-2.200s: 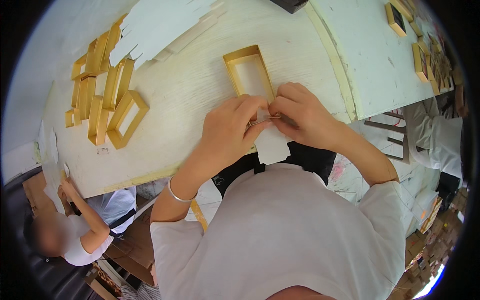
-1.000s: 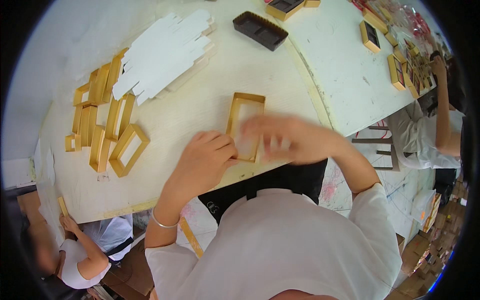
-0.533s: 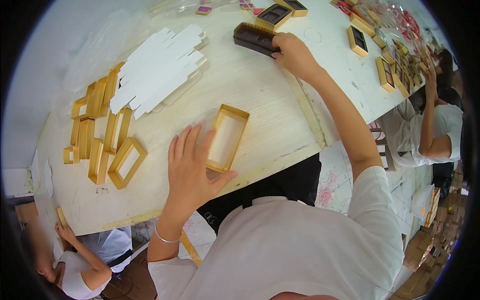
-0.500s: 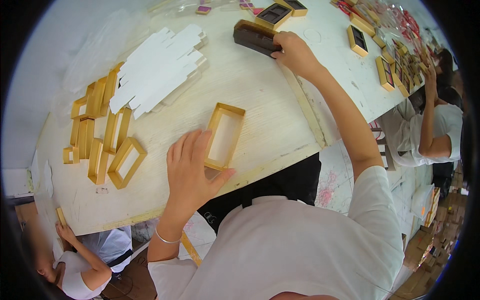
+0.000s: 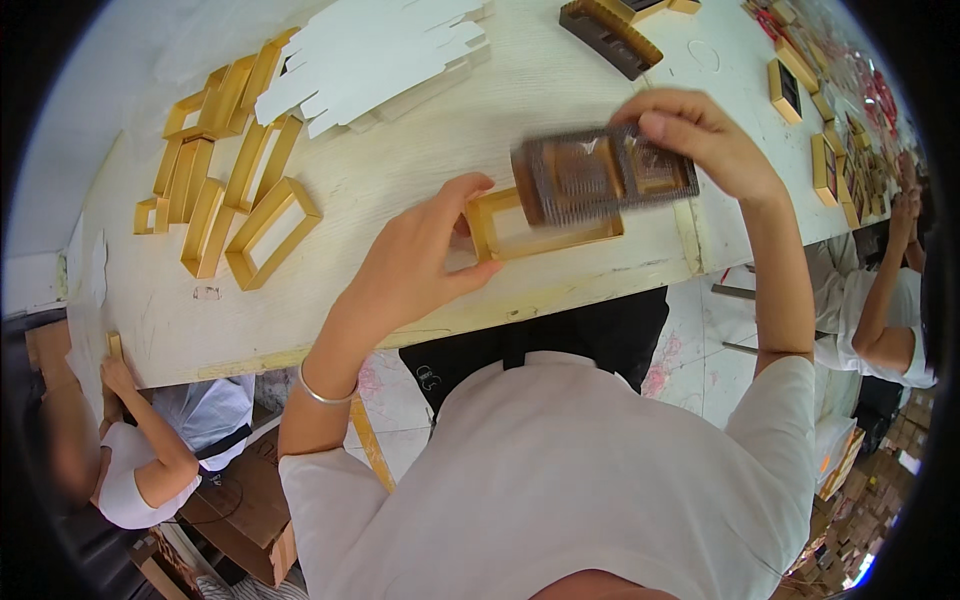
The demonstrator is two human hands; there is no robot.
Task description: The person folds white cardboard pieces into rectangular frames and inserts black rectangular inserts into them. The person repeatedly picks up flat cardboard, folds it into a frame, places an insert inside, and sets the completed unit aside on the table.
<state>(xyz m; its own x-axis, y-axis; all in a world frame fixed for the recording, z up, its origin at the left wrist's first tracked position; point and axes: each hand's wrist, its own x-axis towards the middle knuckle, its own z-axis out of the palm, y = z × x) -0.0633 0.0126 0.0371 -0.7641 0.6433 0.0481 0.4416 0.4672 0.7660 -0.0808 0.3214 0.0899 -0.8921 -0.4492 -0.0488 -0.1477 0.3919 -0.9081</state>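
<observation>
My left hand grips the left end of a gold cardboard box, its thumb on the near side and fingers on the far side. The box lies lengthwise from left to right near the table's front edge, with a pale inside. Above its right part, my right hand pinches the right end of a dark brown plastic tray with moulded compartments. The tray is slightly blurred and hides part of the box. Farther back, a stack of similar brown trays lies on the table.
Several empty gold boxes lie at the left, beside a pile of white card pieces. Gold boxes with dark inserts stand at the right. Another person works at the right, and one at the lower left.
My right hand has brought a brown tray from the stack toward me, over the gold box. My left hand has turned the box from lengthwise away from me to crosswise.
</observation>
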